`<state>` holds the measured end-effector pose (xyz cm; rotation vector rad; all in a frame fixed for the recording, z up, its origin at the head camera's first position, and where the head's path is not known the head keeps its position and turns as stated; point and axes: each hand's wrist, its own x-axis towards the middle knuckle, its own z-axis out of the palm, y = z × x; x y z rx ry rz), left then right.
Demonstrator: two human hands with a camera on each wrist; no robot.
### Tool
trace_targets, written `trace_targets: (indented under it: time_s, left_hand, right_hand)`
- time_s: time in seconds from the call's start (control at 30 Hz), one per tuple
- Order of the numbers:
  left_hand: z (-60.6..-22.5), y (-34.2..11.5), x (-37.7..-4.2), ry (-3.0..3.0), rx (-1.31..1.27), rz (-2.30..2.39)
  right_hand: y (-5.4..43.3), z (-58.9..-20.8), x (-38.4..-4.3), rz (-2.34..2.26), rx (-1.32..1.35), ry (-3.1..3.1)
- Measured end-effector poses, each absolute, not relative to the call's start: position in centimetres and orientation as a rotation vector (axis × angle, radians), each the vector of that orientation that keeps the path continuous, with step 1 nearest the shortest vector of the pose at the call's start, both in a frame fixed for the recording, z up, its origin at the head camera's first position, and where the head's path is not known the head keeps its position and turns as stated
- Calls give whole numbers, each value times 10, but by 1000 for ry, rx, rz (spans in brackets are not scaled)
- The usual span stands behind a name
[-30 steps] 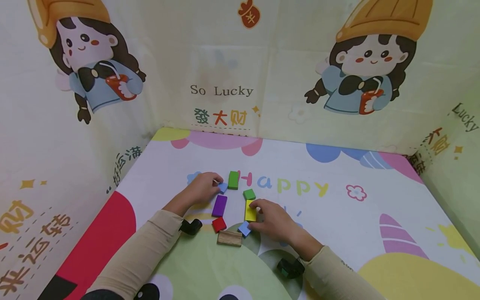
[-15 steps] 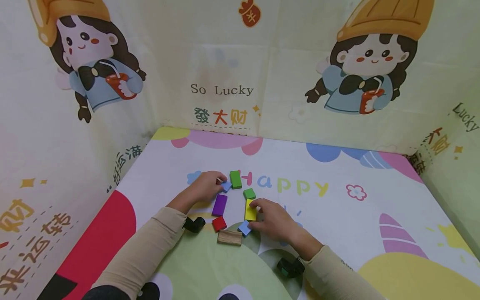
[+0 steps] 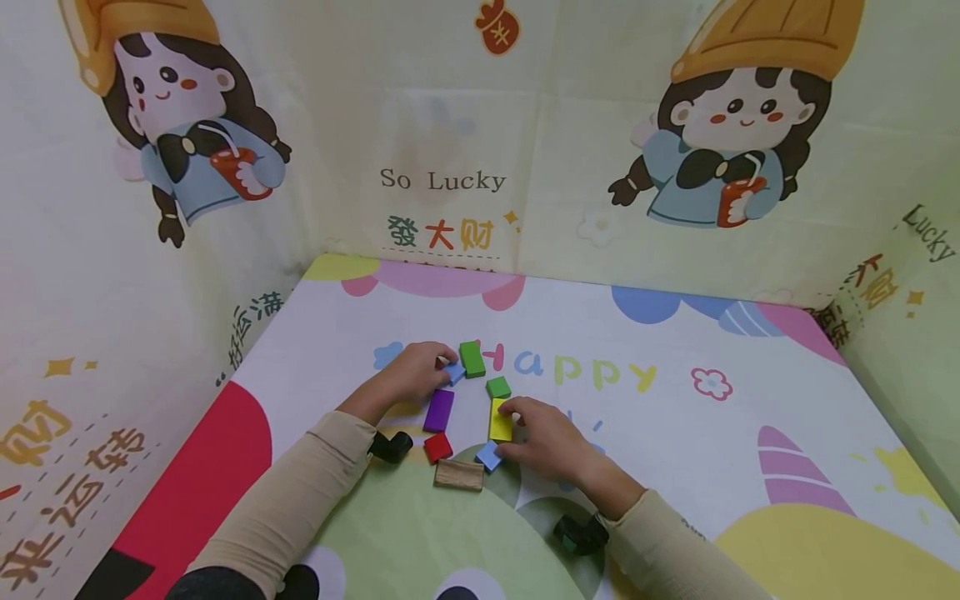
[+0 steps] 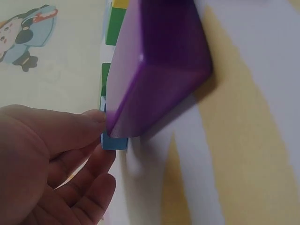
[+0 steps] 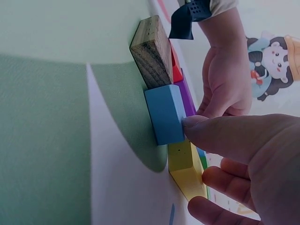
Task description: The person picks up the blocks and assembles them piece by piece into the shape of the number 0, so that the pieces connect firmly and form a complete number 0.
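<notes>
In the head view, several small blocks form a ring on the printed cloth. My left hand (image 3: 414, 372) pinches a light blue block (image 3: 454, 372) at the ring's far left, beside a green oblong block (image 3: 472, 359). A purple block (image 3: 438, 411) lies just nearer; in the left wrist view that purple block (image 4: 161, 65) looms large and partly hides the pinched one. My right hand (image 3: 553, 443) rests at the right side. Its thumb touches a second blue block (image 5: 166, 115), and its fingers reach along a yellow block (image 3: 500, 420).
A small green block (image 3: 498, 387) lies beyond the yellow one. Closing the near side are a red block (image 3: 438, 448) and a wood-grain block (image 3: 459, 475). A printed fabric wall (image 3: 570, 167) rises behind the cloth-covered surface (image 3: 600, 333).
My left hand has slid the light blue block slightly right, and the green oblong block has shifted a little right with a slight turn. My right hand has stayed in place.
</notes>
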<state>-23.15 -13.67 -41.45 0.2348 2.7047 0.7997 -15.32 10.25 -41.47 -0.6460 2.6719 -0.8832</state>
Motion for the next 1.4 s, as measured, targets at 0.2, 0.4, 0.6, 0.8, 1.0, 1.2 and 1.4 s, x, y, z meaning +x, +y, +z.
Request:
trace_targets:
  time_s: [0.2, 0.4, 0.6, 0.8, 1.0, 1.2, 1.4]
  left_hand:
    - [-414, -139, -232, 2720, 323, 793]
    - [-413, -138, -230, 2699, 317, 805]
    - [-413, -137, -229, 2707, 297, 817]
    - [-413, -136, -229, 2702, 313, 840]
    - [-413, -137, -228, 2701, 341, 839]
    - [-414, -138, -226, 2699, 336, 829]
    - [-414, -137, -226, 2693, 318, 835]
  right_hand:
    - [103, -416, -153, -862, -693, 2691]
    - [103, -416, -152, -873, -693, 2696]
    - [103, -415, -152, -866, -686, 2698]
    - [103, -416, -152, -874, -679, 2697]
    - [103, -416, -152, -884, -676, 2691]
    - [103, -415, -152, -882, -666, 2693]
    - [103, -415, -152, -886, -671, 2693]
